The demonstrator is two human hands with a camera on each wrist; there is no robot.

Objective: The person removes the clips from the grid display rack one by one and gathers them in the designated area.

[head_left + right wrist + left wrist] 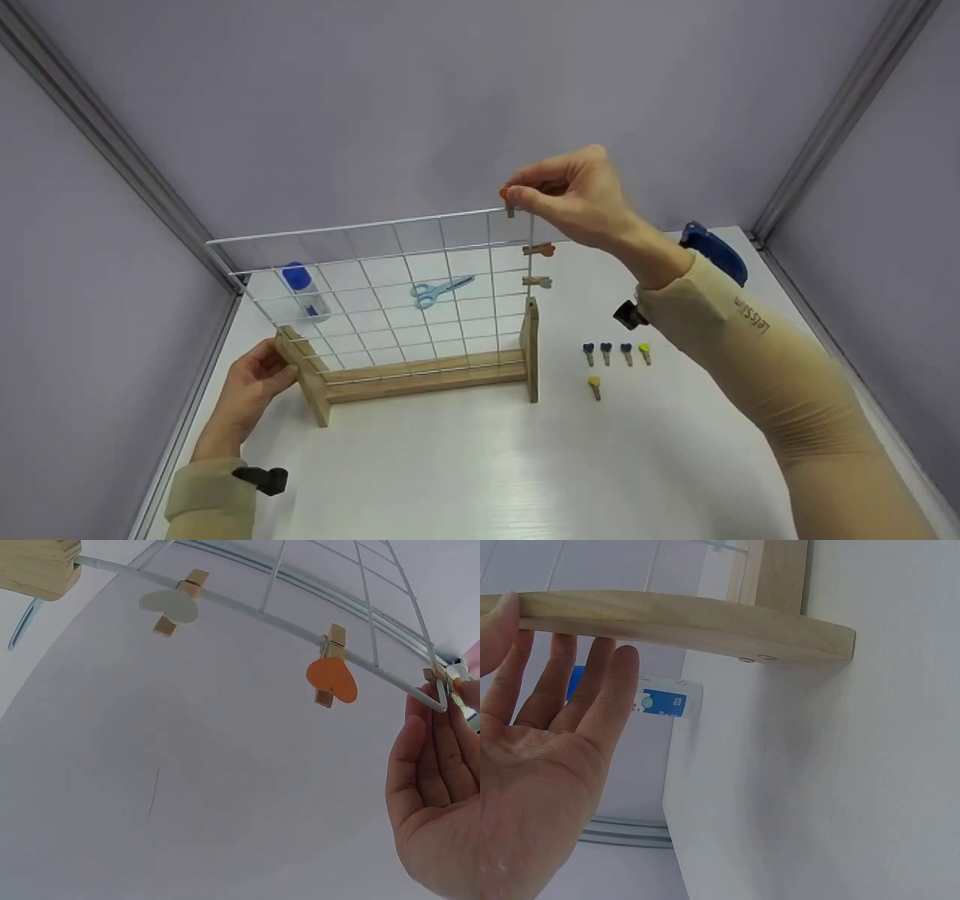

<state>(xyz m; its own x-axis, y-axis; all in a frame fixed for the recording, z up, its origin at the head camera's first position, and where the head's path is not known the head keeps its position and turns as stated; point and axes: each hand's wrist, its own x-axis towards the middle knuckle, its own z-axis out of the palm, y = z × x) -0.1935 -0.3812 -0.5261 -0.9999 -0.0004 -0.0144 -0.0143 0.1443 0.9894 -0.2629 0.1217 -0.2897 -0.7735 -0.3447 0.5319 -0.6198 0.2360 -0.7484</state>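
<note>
A white wire grid (390, 292) stands upright in a wooden stand (420, 379) on the white table. My right hand (570, 196) pinches a small orange-headed clothespin (509, 202) at the grid's top right corner (442, 682). Below it on the right edge hang an orange heart clothespin (540, 249) (331, 679) and a white heart clothespin (537, 282) (171, 606). My left hand (251, 386) rests with straight fingers against the stand's left foot (682, 619).
Several blue and yellow heart clothespins (616, 352) lie on the table right of the stand, one yellow (595, 386) nearer. Behind the grid lie blue scissors (441, 290) and a blue-capped white bottle (304, 291) (664, 701). Grey walls enclose the table.
</note>
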